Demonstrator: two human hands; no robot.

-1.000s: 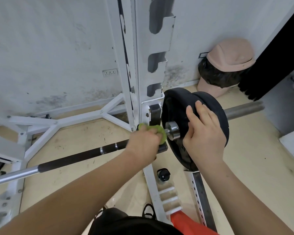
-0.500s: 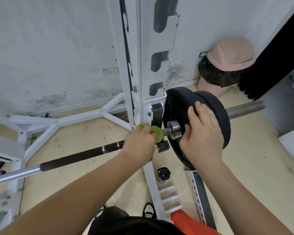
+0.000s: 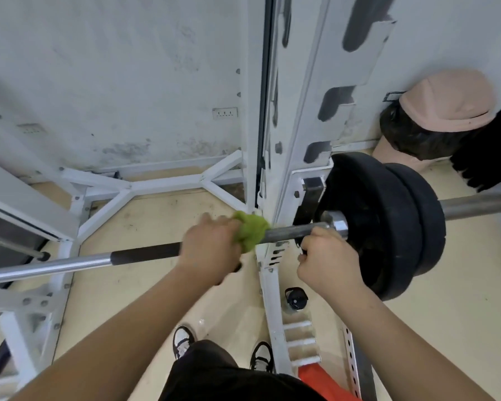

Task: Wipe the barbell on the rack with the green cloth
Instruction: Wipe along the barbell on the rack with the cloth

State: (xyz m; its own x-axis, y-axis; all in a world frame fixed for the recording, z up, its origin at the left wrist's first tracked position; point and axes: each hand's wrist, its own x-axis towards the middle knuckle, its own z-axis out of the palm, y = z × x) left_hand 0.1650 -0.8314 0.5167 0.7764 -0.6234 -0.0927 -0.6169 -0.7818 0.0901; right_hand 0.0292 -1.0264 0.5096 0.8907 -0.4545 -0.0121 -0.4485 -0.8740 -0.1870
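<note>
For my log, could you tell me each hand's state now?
Left hand: closed on the green cloth around the barbell.
Right hand: closed on the barbell.

We see the left hand (image 3: 211, 250) pressing the cloth (image 3: 250, 230) around the barbell (image 3: 145, 253) at the rack (image 3: 289, 134), the right hand (image 3: 327, 259) gripping the bar at its 3 o'clock, beside the plates (image 3: 388, 224).

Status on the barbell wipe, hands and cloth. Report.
Left hand shut on green cloth, wrapped on barbell. Right hand gripping bar beside plates. Rack upright close behind cloth.
</note>
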